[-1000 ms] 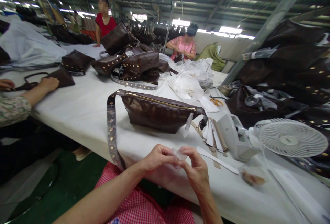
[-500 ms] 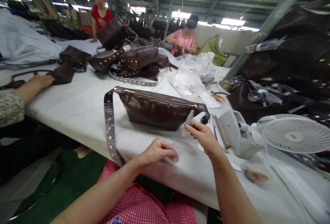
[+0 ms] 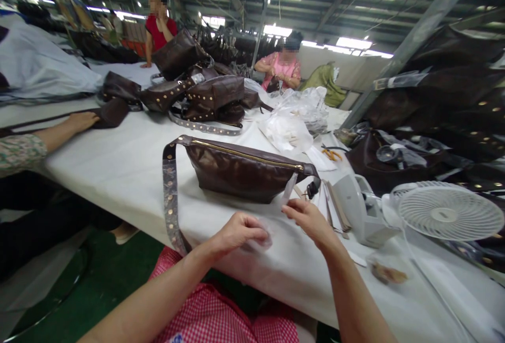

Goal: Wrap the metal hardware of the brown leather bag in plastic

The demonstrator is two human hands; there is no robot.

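A dark brown leather bag (image 3: 236,174) stands upright in front of me, its gold zipper (image 3: 248,154) running along the top and closed. From its left end a studded strap (image 3: 170,195) in clear film hangs over the table edge. My left hand (image 3: 240,232) is closed on a crumpled piece of clear plastic film (image 3: 265,238), low in front of the bag. Near the bag's right end, a clear plastic sleeve (image 3: 290,188) hangs by the zipper end. My right hand (image 3: 307,219) pinches its lower end between thumb and forefinger; what is inside the sleeve is unclear.
Several brown bags (image 3: 215,93) are piled at the back, beside heaped clear plastic (image 3: 292,122). Orange-handled pliers (image 3: 332,154), a white fan (image 3: 450,211) and card strips (image 3: 331,206) lie to the right. A co-worker's hand (image 3: 82,121) rests on a bag at left.
My right hand has shifted slightly down, its fingers now lower on the plastic sleeve. My left hand stays about where it was. The co-worker's hand at left has moved right with its bag.
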